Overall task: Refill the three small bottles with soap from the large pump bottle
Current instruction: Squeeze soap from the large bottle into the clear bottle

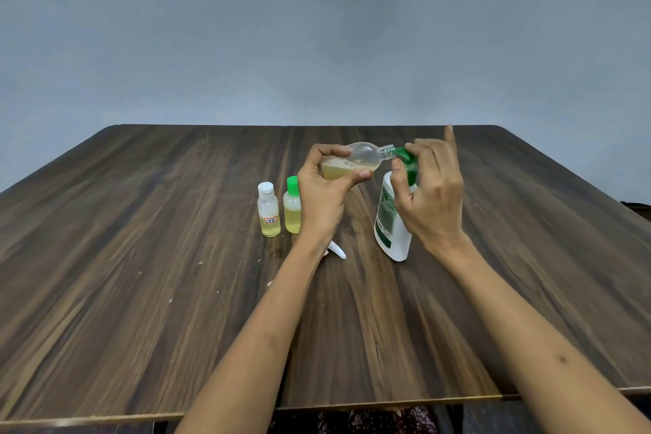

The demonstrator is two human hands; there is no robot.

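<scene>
The left hand (326, 187) gripped a clear small bottle (355, 160) lying almost on its side above the wooden table (141, 257), thumb and fingers curled round its base, with pale yellow, foamy soap pooled along its lower wall and its uncapped neck pointing right. That open mouth met the green pump nozzle (401, 152) of the large white pump bottle (392, 222), which stood upright on the table just right of centre. The right hand (431, 194) was curled over the green pump head, thumb and fingers round it, the little finger raised. The pump bottle's label was green and white; its print was too small to read. Left of the left wrist stood two more small bottles, touching or nearly so: one with a white cap (269, 210), about a third full of yellow liquid and bearing a small red-bordered sticker with handwriting, unclear, and one with a green cap (292, 206), fuller. A white cap (337, 250) lay on the table beside the left wrist.
</scene>
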